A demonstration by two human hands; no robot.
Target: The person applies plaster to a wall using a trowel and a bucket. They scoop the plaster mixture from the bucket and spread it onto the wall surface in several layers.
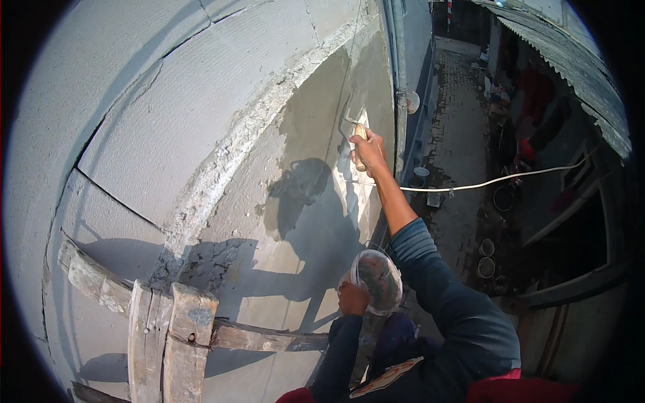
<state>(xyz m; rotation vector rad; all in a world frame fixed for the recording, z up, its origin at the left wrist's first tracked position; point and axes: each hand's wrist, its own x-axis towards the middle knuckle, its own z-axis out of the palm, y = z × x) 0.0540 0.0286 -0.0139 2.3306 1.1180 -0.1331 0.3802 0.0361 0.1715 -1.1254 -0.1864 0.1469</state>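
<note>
My right hand (373, 156) is closed around the wooden handle (361, 138) of a trowel, held up against the wall. Its bent metal neck shows above my fingers; glare makes the blade hard to make out. Around it lies darker, wet-looking grey plaster (312, 101) with bright patches of light. Lower down, my left hand (353, 297) grips the near side of a round bucket (396, 295), its inside smeared with grey. The bucket hangs close to the wall, tilted so its mouth faces up toward me. My shadow falls over the plastered surface.
Weathered timbers (190, 336) are lashed together at lower left, with a crossbar (269, 337) reaching toward me. A pale cable (484, 185) spans the paved alley (450, 114) far below at right. Pipes (401, 87) run along the wall's corner; buckets (486, 266) stand below. A corrugated roof (557, 50) overhangs.
</note>
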